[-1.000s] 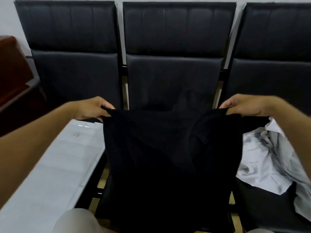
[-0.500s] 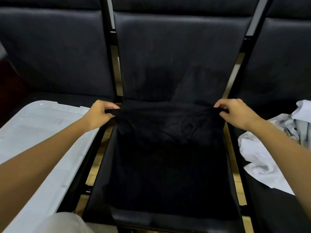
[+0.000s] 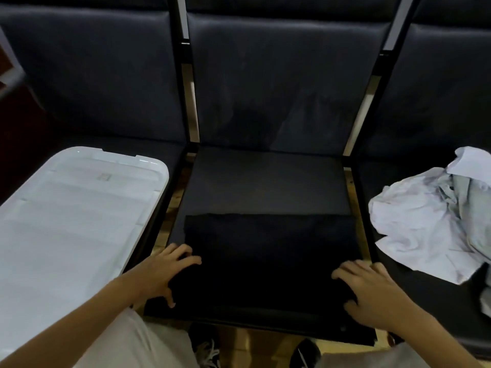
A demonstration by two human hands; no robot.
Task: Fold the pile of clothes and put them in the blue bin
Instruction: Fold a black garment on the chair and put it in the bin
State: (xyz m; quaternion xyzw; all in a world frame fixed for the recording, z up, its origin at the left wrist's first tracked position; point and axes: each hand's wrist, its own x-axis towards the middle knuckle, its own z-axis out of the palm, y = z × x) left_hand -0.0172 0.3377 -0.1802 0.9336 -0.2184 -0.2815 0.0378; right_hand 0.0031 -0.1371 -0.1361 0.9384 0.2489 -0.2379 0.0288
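A black garment (image 3: 268, 251) lies folded flat on the front half of the middle black seat (image 3: 265, 181). My left hand (image 3: 164, 272) rests on its left edge with fingers spread. My right hand (image 3: 372, 290) presses flat on its right side, fingers straight. A crumpled pile of pale grey clothes (image 3: 430, 216) lies on the seat to the right. On the left seat sits a bin with a white lid (image 3: 66, 221) on it; its body is hidden.
A row of black padded seats with tall backrests (image 3: 279, 75) fills the view. Metal frame gaps separate the seats. My pale trousers and dark shoes (image 3: 210, 351) show at the bottom, over a wooden floor.
My hands pinched the garment's top edge and held it up; they brought it down and toward me, folding it over, and now lie flat on it. The view tilted downward.
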